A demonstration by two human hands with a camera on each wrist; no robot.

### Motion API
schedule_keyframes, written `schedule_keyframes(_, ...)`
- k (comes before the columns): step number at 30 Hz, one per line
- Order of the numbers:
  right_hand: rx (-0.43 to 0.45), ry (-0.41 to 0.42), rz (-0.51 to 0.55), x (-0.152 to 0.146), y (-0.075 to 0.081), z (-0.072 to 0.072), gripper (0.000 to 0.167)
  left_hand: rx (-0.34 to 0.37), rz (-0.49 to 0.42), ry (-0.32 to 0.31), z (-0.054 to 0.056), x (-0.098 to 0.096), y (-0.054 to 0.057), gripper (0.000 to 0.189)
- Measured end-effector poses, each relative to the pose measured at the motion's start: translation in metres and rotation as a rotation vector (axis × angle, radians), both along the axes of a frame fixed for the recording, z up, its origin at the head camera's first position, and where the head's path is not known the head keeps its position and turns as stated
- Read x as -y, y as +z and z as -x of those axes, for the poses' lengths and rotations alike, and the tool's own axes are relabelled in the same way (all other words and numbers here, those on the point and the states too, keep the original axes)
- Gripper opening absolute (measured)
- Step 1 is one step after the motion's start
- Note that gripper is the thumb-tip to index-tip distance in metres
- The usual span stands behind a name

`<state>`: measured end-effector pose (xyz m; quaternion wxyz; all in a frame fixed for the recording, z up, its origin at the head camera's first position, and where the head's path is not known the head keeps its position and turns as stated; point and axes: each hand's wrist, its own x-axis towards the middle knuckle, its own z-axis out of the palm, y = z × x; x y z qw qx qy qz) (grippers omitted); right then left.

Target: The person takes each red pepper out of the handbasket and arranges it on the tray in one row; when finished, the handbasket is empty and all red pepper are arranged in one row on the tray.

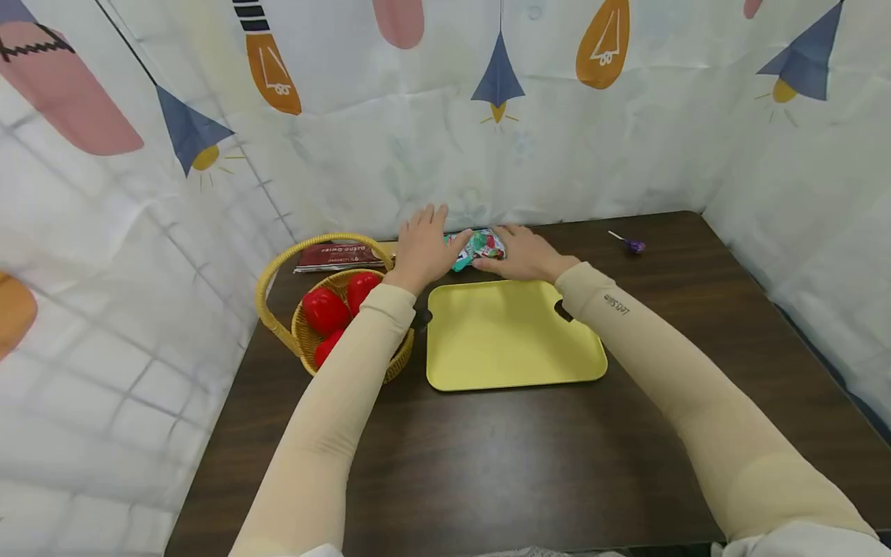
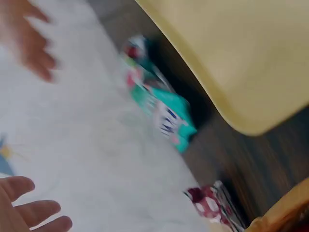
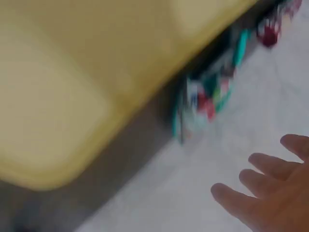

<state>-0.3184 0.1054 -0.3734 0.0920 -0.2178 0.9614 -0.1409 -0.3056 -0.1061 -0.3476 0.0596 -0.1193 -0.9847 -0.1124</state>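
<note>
A teal, red and white plastic packet [image 1: 480, 246] lies at the back of the table, against the curtain and behind the yellow tray [image 1: 515, 336]. My left hand [image 1: 423, 247] is just to its left, and my right hand [image 1: 524, 254] is just to its right. Fingers on both hands are spread and extended, with nothing gripped. The left wrist view shows the packet [image 2: 166, 113] apart from the left fingers [image 2: 38, 210]. Seen from the right wrist, the packet [image 3: 205, 99] also stands clear of the right fingers [image 3: 236, 198].
Left of the tray stands a wicker basket [image 1: 400, 363] with a tall handle, holding several shiny red round items [image 1: 326, 311]. A dark red packet [image 1: 341, 255] lies behind it. A purple-wrapped lollipop [image 1: 633, 246] is at the back right. Curtains border the table behind and at both sides.
</note>
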Motion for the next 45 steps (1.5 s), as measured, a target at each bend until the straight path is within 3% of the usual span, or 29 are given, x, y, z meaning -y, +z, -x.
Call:
schedule_keyframes(3,0.04,0.05,0.088,0.012,-0.021,-0.02,0.09,-0.094,-0.102,-0.037,-0.024,0.006,-0.002,0.065)
schedule_keyframes(6,0.056,0.078,0.141,0.023,-0.038,-0.04,0.078,-0.244,-0.224,-0.072,-0.05,0.015,-0.006,0.046)
schedule_keyframes(9,0.042,0.091,0.183,0.033,-0.051,-0.057,0.068,-0.46,-0.384,-0.096,-0.076,0.028,-0.009,0.032)
schedule_keyframes(12,0.016,0.108,0.236,0.044,-0.06,-0.071,0.061,-0.723,-0.575,-0.086,-0.1,0.048,-0.007,0.024)
schedule_keyframes(14,-0.002,0.126,0.286,0.052,-0.062,-0.079,0.056,-0.909,-0.695,-0.041,-0.113,0.064,-0.004,0.022)
schedule_keyframes(16,-0.018,0.139,0.341,0.06,-0.063,-0.086,0.052,-1.066,-0.796,0.048,-0.126,0.08,-0.001,0.022)
schedule_keyframes(19,-0.05,0.157,0.432,0.073,-0.062,-0.095,0.047,-1.195,-0.893,0.213,-0.143,0.105,-0.001,0.021)
schedule_keyframes(22,-0.07,0.168,0.534,0.088,-0.061,-0.103,0.044,-1.114,-0.963,0.351,-0.155,0.132,-0.013,0.028)
schedule_keyframes(25,-0.092,0.183,0.648,0.103,-0.06,-0.11,0.042,-0.86,-1.039,0.431,-0.16,0.157,-0.036,0.038)
schedule_keyframes(28,-0.116,0.204,0.731,0.117,-0.056,-0.113,0.042,-0.596,-1.049,0.504,-0.159,0.172,-0.058,0.042)
schedule_keyframes(31,-0.11,0.205,0.756,0.128,-0.053,-0.112,0.047,-0.427,-1.006,0.567,-0.151,0.182,-0.08,0.042)
schedule_keyframes(37,-0.003,0.199,0.752,0.144,-0.05,-0.106,0.061,-0.311,-0.99,0.63,-0.138,0.188,-0.104,0.035)
schedule_keyframes(45,0.093,0.227,0.635,0.157,-0.051,-0.092,0.069,-0.273,-1.145,0.655,-0.125,0.198,-0.125,0.013)
